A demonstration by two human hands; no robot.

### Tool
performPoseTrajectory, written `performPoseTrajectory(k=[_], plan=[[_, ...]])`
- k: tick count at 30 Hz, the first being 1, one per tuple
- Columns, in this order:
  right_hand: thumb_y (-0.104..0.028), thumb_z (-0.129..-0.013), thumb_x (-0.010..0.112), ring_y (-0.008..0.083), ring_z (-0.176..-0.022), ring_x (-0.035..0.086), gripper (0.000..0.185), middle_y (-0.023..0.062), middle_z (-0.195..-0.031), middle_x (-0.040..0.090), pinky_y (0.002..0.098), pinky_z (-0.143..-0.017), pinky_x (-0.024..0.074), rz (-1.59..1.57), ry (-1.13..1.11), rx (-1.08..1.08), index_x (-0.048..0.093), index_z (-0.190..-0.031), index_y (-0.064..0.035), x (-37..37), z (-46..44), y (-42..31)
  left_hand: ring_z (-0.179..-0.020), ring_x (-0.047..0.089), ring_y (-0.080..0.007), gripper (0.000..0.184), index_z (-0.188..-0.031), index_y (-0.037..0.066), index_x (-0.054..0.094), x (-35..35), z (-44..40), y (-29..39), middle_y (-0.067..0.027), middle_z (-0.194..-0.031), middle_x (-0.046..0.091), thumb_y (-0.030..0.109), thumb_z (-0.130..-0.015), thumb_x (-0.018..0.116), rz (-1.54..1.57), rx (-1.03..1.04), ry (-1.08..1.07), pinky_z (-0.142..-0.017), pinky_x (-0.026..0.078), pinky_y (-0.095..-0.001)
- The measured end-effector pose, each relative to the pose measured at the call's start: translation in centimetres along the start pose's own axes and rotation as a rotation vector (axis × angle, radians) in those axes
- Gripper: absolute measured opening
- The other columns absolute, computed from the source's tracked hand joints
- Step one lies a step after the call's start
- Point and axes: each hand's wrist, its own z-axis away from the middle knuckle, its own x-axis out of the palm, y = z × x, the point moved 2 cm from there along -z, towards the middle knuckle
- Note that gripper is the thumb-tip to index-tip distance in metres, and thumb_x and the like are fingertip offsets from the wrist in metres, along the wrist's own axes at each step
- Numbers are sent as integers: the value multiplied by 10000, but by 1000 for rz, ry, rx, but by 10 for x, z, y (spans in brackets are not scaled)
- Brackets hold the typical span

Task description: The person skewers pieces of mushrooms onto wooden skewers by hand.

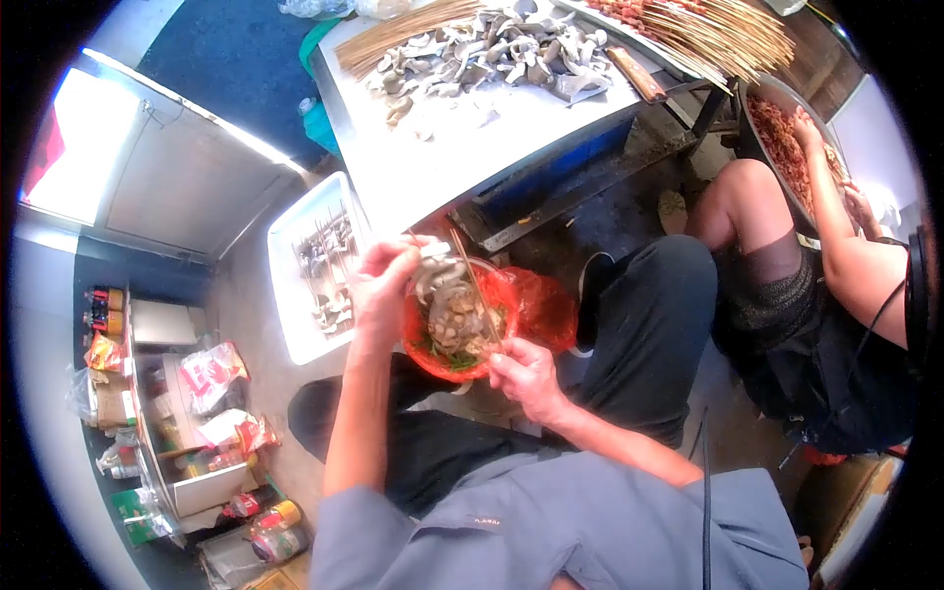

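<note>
My right hand [526, 379] is closed round the lower end of a thin bamboo skewer [475, 280], which slants up and away over a bowl. My left hand [382, 285] is at the bowl's left rim, its fingers pinched on a pale mushroom piece [434, 250] near the skewer's far end. Whether the skewer pierces that piece I cannot tell. Beneath both hands is the bowl lined with a red plastic bag [417, 356], holding grey-white mushroom pieces [454, 313] and some green bits. To the left, a white tray [285, 285] carries several skewers of mushroom [329, 251].
A metal table [413, 182] ahead bears heaped mushrooms [492, 49], bare skewers [408, 29], a wooden-handled cleaver [637, 76] and meat skewers [708, 34]. On the right, another person's hands work in a meat basin [777, 143]. Shelves with bottles and packets [211, 379] stand left.
</note>
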Motion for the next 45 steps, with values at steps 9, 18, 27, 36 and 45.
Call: performPoseTrajectory(k=[9, 18, 27, 36, 45], plan=[[-140, -910, 581, 29, -484, 415, 99, 6, -670, 591, 170, -441, 297, -35, 24, -9, 621, -936, -52, 4, -3, -11, -865, 615, -118, 109, -950, -11, 669, 2, -13, 27, -101, -948, 691, 75, -894, 631, -377, 7, -3, -810, 491, -269], [-187, -915, 594, 19, -481, 405, 162, -26, -660, 577, 172, -434, 302, -56, 19, -13, 633, -972, -40, 1, -5, -5, -769, 642, -145, 145, -970, -33, 643, 10, -132, 65, -105, -931, 677, 82, -896, 596, -622, 289, 79, -697, 514, -268], [-192, -925, 588, 18, -626, 489, 163, -46, -710, 584, 182, -557, 391, -93, -18, 26, 629, -916, -34, 2, -8, -10, -850, 645, -282, 246, -925, 36, 697, 44, -290, 54, -153, -904, 678, 221, -803, 589, -1368, 667, -13, -785, 492, -371], [-90, -898, 568, 6, -619, 453, 140, -74, -678, 515, 182, -548, 364, -197, 31, 92, 592, -778, -23, 9, -7, -29, -901, 646, -329, 237, -863, 92, 723, 55, -339, 38, -163, -923, 686, 241, -732, 593, -1733, 481, -229, -799, 506, -402], [-160, -916, 571, 27, -607, 478, 164, -46, -682, 557, 190, -561, 387, -169, -23, 74, 607, -834, -24, 7, -6, -20, -711, 629, -315, 173, -734, 41, 630, 57, -331, 31, -163, -719, 635, 206, -681, 621, -1742, 637, -213, -643, 480, -404]])
